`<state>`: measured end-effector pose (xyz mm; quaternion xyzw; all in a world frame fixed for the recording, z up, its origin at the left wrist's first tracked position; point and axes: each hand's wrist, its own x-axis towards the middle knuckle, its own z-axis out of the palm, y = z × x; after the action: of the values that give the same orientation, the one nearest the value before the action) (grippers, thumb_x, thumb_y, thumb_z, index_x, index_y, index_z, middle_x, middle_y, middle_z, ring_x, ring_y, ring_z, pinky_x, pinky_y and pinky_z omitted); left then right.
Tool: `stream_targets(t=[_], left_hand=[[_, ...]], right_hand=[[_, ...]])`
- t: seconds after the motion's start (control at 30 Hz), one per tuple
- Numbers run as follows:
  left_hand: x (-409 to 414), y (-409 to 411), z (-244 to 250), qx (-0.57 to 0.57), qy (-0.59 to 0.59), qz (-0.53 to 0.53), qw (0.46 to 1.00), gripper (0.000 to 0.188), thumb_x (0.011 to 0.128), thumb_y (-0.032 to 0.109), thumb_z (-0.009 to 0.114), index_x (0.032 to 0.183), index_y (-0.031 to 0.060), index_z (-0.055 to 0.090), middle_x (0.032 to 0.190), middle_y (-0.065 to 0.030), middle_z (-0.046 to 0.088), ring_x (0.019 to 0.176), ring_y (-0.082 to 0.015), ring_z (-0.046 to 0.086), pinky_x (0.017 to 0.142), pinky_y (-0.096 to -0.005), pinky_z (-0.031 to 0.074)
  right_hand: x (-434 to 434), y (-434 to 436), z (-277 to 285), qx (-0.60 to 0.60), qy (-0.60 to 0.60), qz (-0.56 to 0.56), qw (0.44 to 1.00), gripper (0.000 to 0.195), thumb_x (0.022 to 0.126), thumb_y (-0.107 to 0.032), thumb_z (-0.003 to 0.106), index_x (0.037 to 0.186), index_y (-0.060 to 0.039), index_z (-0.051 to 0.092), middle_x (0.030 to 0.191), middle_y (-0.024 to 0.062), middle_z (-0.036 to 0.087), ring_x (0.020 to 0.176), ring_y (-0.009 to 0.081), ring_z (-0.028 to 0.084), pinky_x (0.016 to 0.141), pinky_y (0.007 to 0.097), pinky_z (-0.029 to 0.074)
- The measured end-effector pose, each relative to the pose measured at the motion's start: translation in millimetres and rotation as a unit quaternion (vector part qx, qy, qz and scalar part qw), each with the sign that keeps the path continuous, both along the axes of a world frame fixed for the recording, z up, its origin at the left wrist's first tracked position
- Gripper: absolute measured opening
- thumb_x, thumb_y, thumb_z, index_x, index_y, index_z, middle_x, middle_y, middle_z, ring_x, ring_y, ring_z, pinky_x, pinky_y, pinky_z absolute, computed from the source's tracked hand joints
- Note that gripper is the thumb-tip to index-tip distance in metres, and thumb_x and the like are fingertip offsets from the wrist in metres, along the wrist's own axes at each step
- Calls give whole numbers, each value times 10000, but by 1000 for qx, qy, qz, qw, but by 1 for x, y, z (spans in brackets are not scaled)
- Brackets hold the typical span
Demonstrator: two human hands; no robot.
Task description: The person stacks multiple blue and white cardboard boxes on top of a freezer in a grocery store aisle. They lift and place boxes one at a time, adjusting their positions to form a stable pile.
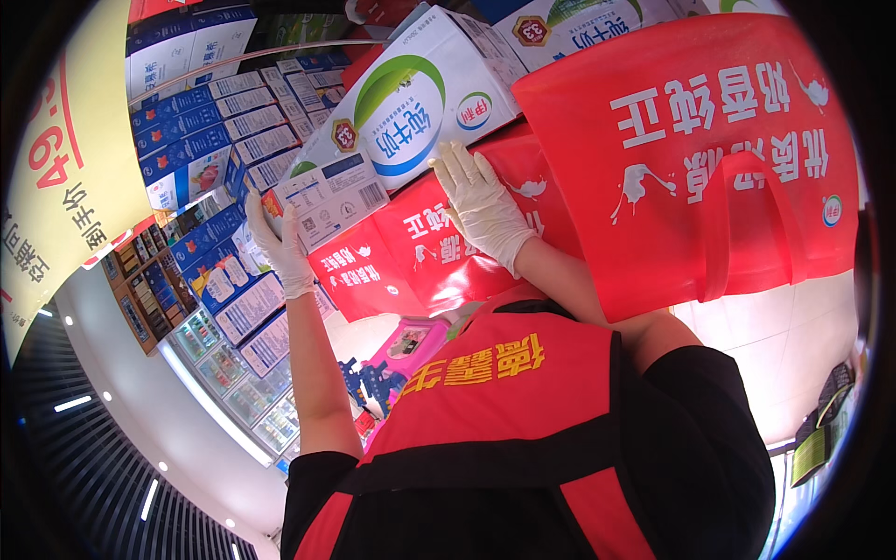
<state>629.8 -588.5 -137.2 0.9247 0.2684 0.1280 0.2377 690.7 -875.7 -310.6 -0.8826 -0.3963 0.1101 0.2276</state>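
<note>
A white, green and blue carton of Yili milk [409,98] lies tilted before me, over red glossy bags with white print [448,238]. My left hand [276,245], in a pale thin glove, is at the carton's left end, thumb and fingers around its corner. My right hand [483,203], gloved alike, rests flat with its fingertips against the carton's lower front edge and its palm over the red bag. A larger red carrier bag with a handle loop [700,161] hangs at the right, partly over my right forearm.
Stacked blue and white drink cartons [189,154] rise at the left, below a thin metal rail [259,52]. A yellow price sign [77,161] is at the far left. Another milk carton [567,28] stands behind. A pink toy package [413,346] and display cases [245,385] are lower down.
</note>
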Motion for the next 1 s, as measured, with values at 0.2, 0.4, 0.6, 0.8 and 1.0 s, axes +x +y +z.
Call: stream_targets(t=[0.2, 0.4, 0.6, 0.8, 1.0], left_hand=[[-2, 4, 0, 3, 2, -3, 1000, 719, 1023, 254, 707, 1632, 32, 394, 1677, -160, 388, 1560, -288, 358, 1283, -398, 286], [-1, 4, -3, 5, -18, -8, 1000, 711, 996, 293, 743, 1597, 53, 448, 1630, -151, 429, 1518, -310, 393, 1271, -423, 286], [-1, 5, -4, 13, -22, -11, 1000, 717, 989, 290, 749, 1585, 22, 454, 1633, -180, 428, 1520, -333, 393, 1272, -431, 280], [0, 13, -5, 96, -28, -50, 994, 744, 932, 288, 801, 1537, -26, 503, 1565, -250, 503, 1462, -392, 466, 1232, -457, 345], [-5, 24, -12, 158, -47, -66, 984, 753, 881, 311, 836, 1496, -15, 549, 1518, -256, 531, 1415, -422, 506, 1197, -474, 390]], right_hand=[[0, -1, 2, -6, -2, 2, 1000, 807, 1031, -382, 603, 1684, -36, 280, 1742, 200, 259, 1642, 338, 185, 1333, 460, 112], [2, -1, 2, 2, -8, -2, 1000, 796, 1024, -376, 611, 1673, -32, 306, 1733, 204, 279, 1633, 339, 206, 1328, 460, 131], [6, -3, 4, 39, 27, -4, 999, 796, 1001, -342, 646, 1660, -25, 330, 1718, 205, 311, 1621, 341, 236, 1317, 468, 165], [5, -3, 9, 57, 35, -12, 998, 828, 968, -333, 683, 1652, -20, 338, 1719, 197, 312, 1613, 333, 258, 1300, 476, 211], [1, 2, 16, 57, 23, -20, 998, 854, 928, -321, 713, 1640, -13, 353, 1714, 204, 315, 1604, 359, 273, 1300, 495, 216]])
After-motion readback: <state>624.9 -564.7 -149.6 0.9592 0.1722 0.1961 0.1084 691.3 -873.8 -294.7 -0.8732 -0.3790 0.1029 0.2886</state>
